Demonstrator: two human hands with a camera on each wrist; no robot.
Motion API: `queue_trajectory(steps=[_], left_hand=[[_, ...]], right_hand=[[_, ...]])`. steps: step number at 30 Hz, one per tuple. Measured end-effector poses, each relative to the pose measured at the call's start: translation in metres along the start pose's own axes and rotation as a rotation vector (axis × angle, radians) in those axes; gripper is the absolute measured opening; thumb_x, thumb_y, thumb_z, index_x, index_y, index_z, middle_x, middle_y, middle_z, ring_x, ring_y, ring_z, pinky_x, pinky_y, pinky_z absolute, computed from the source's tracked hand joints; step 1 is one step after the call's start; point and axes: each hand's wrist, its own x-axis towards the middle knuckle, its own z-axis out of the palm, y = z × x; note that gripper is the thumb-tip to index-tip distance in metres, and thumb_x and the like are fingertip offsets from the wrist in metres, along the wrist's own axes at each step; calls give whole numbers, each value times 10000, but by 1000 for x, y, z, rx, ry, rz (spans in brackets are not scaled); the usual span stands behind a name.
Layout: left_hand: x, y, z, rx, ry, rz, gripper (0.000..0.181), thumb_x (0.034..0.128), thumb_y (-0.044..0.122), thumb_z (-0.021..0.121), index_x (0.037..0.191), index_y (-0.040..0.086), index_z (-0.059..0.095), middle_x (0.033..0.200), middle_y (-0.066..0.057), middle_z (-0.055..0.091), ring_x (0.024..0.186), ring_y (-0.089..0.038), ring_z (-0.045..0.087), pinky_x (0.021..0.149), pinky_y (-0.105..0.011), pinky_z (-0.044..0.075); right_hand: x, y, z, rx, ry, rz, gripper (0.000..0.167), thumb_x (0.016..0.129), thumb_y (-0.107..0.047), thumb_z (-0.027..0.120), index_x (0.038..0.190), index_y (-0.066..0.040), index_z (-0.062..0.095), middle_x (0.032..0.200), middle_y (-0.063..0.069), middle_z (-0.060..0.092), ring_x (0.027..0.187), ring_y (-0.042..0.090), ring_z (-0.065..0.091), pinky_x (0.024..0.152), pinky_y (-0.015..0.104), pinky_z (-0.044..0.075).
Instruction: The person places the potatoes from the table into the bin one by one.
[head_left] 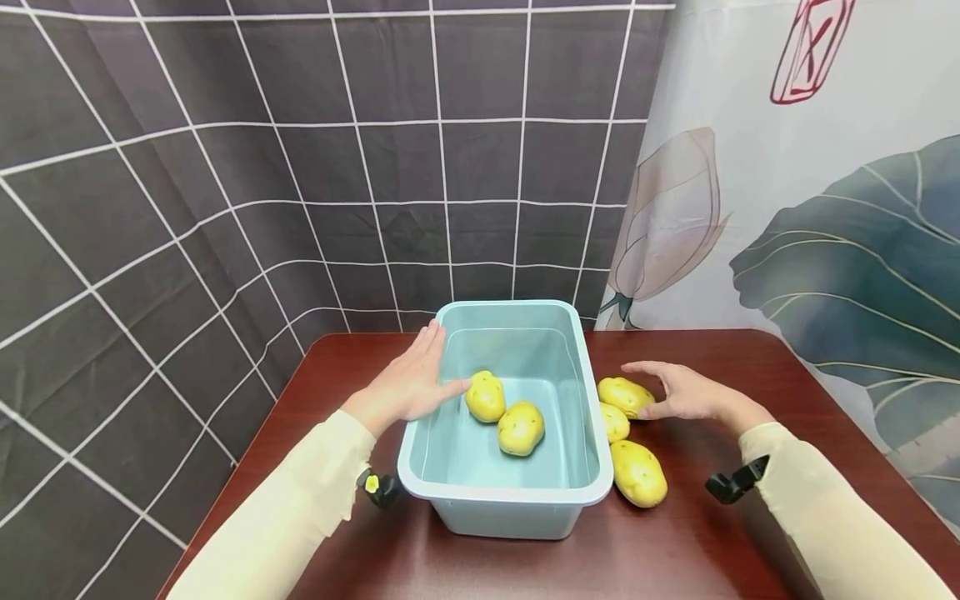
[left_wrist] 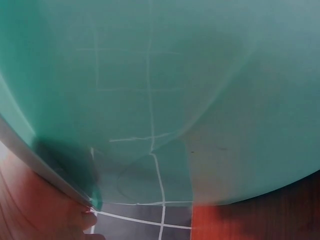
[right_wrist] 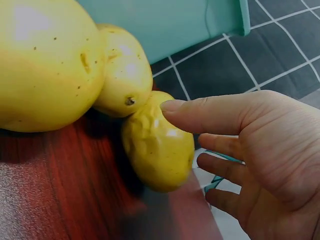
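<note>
A light blue plastic bin [head_left: 506, 495] holds two yellow potatoes, one [head_left: 486, 397] near its left wall and one [head_left: 521, 428] by the middle. My left hand [head_left: 408, 379] rests on the bin's left rim, fingers straight; the bin's wall [left_wrist: 150, 100] fills the left wrist view. Against the bin's right side lie three potatoes: a far one [head_left: 622, 395], a small middle one [right_wrist: 122, 70] and a large near one [head_left: 639, 473]. My right hand [head_left: 686, 392] is at the far potato [right_wrist: 160, 145], thumb and fingers spread around its right end; whether the thumb touches it, I cannot tell.
A dark red table [head_left: 705, 533] stands under everything. Behind and to the left hangs a dark cloth [head_left: 480, 158] with white grid lines; a pale curtain [head_left: 750, 292] with a flower and leaf print hangs at the right. Both wrists wear small black devices.
</note>
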Motion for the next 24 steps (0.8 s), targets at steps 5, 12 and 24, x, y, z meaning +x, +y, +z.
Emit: queue_trajectory(steps=[5, 12, 24], left_hand=[[-1, 2, -2, -7, -2, -2, 949, 905, 594, 505, 1542, 49, 61, 1613, -83, -22, 1474, -236, 0, 1155, -432, 178], [-1, 3, -1, 5, 5, 1, 940, 907, 594, 501, 1541, 45, 77, 1612, -97, -7, 1473, -253, 15, 1160, -417, 158], [0, 2, 0, 22, 2, -5, 940, 904, 606, 493, 1544, 61, 73, 1613, -84, -16, 1473, -247, 2, 1161, -417, 157]], right_hand=[[1, 3, 6, 26, -13, 6, 809, 747, -300, 818, 1407, -22, 442, 1378, 147, 503, 1249, 362, 441, 1010, 604, 355], [3, 8, 16, 3, -5, 11, 852, 748, -328, 815, 1426, -14, 408, 1357, 160, 507, 1196, 330, 477, 1012, 574, 367], [-1, 14, 21, -32, 43, 31, 795, 769, -355, 804, 1401, -30, 449, 1304, 150, 549, 1118, 298, 516, 961, 544, 410]])
